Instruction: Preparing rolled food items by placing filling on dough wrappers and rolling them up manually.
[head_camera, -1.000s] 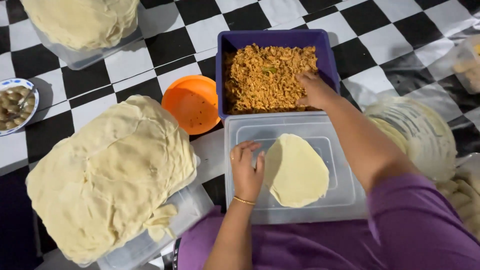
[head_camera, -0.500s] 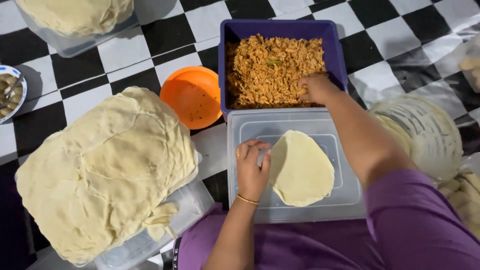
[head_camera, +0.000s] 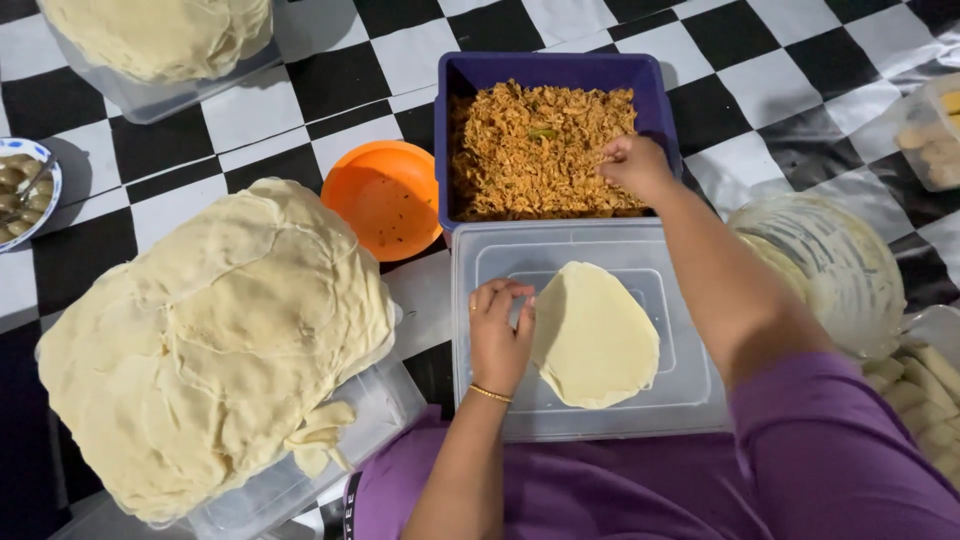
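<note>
Starting far to the left of the clear tray (head_camera: 680, 260), a small bowl (head_camera: 20, 190) of round brownish pieces is seen at the frame edge on the black-and-white checked surface (head_camera: 250, 110). A tall stack of thin pale wrappers (head_camera: 210, 340) is piled on a clear box (head_camera: 300, 480) just left of the tray, and a second stack (head_camera: 160, 35) lies beyond it, up and to the left. An orange bowl (head_camera: 385, 198) is set off the tray's far left corner.

On the tray one round wrapper (head_camera: 598, 335) is laid flat. Its left edge is pinned by the left hand (head_camera: 500, 335), whose fingers are curled with the tips pressed down; nothing is enclosed in that grip.

Directly beyond the tray, touching its far edge, a purple tub (head_camera: 545, 68) is filled with shredded orange-brown filling (head_camera: 530, 150). The right hand (head_camera: 635, 165) is sunk into the tub's right part, its grip bunched around a pinch of filling.

The step in hand is judged to be the taking of filling while the wrapper is held ready. A carry to the wrapper would call for a short lift over the tub's near wall and a loosened pinch at the wrapper's middle.

Right of the tray, a plastic-covered bowl (head_camera: 830, 260) and a row of rolled pieces (head_camera: 925, 395) are seen.
</note>
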